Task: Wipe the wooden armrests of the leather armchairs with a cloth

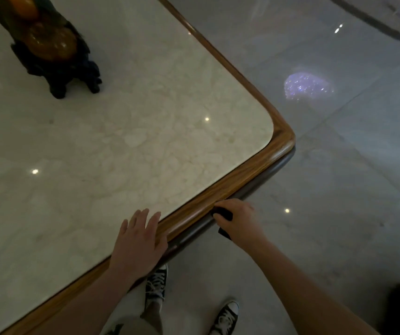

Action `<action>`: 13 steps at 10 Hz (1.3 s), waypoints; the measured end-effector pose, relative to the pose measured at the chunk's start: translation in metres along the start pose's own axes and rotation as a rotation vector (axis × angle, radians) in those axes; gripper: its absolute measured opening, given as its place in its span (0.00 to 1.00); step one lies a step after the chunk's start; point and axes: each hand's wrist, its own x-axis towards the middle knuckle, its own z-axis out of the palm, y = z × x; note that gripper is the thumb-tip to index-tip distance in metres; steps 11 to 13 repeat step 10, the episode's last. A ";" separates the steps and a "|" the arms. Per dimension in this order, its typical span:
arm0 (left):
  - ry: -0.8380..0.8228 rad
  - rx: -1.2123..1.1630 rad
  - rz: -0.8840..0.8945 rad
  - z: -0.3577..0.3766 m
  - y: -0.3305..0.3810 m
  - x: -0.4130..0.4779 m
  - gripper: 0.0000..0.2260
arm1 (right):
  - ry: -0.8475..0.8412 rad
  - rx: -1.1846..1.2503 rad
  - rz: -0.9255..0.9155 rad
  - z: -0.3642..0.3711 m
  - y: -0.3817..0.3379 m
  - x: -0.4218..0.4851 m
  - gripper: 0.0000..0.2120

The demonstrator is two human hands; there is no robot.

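No armchair or armrest in frame, so I can't judge progress on them: my right hand is closed around a dark cloth pressed on the marble table's wooden edge at lower center, left hand flat, open, empty on the tabletop.

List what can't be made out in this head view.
- Cloth: mostly hidden under the right hand; shape unclear.
- Armchairs: none in view.
- Dark ornament: top cut off by the frame edge; dim, detail unclear.
- Table underside: hidden by the wooden rim.
- Left hand: palm hidden, flat on the table.
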 end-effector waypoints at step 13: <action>0.086 0.203 0.105 0.180 -0.126 0.153 0.32 | 0.117 -0.223 -0.159 0.184 0.056 0.181 0.30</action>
